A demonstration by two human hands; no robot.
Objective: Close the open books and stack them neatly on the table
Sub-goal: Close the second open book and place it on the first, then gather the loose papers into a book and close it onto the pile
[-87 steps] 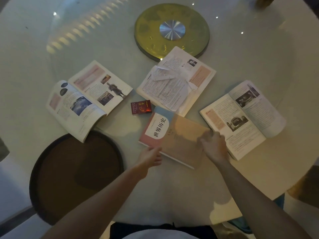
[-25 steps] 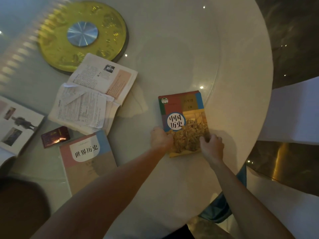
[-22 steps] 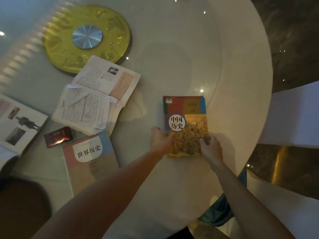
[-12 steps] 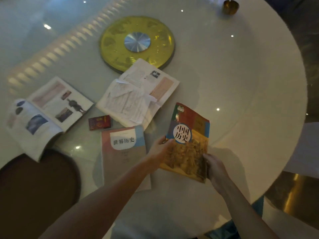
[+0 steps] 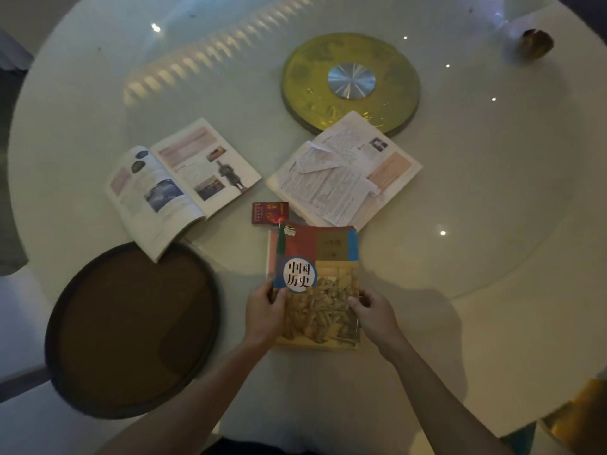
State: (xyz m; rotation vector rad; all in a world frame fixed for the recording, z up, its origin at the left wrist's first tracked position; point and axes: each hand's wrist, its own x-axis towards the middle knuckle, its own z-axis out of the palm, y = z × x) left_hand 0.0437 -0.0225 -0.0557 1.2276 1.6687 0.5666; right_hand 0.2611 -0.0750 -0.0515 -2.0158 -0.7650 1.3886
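Observation:
A closed book with a colourful cover (image 5: 323, 274) lies on top of another closed book, of which only a pale pink strip (image 5: 269, 247) shows at the left. My left hand (image 5: 264, 315) grips the top book's left edge. My right hand (image 5: 374, 315) grips its right edge. Two books lie open farther out: one with pictures (image 5: 182, 182) at the left and one with loose folded sheets (image 5: 345, 172) in the middle.
A small red box (image 5: 270, 213) lies just beyond the stacked books. A gold round turntable (image 5: 349, 82) sits at the centre of the white round table (image 5: 492, 192). A dark round tray (image 5: 131, 330) is at the near left. A small gold cup (image 5: 537, 44) stands far right.
Both hands lifted the colourful closed book from the table's right side, carried it left and set it down on the closed pink-and-tan book. The view swung back left.

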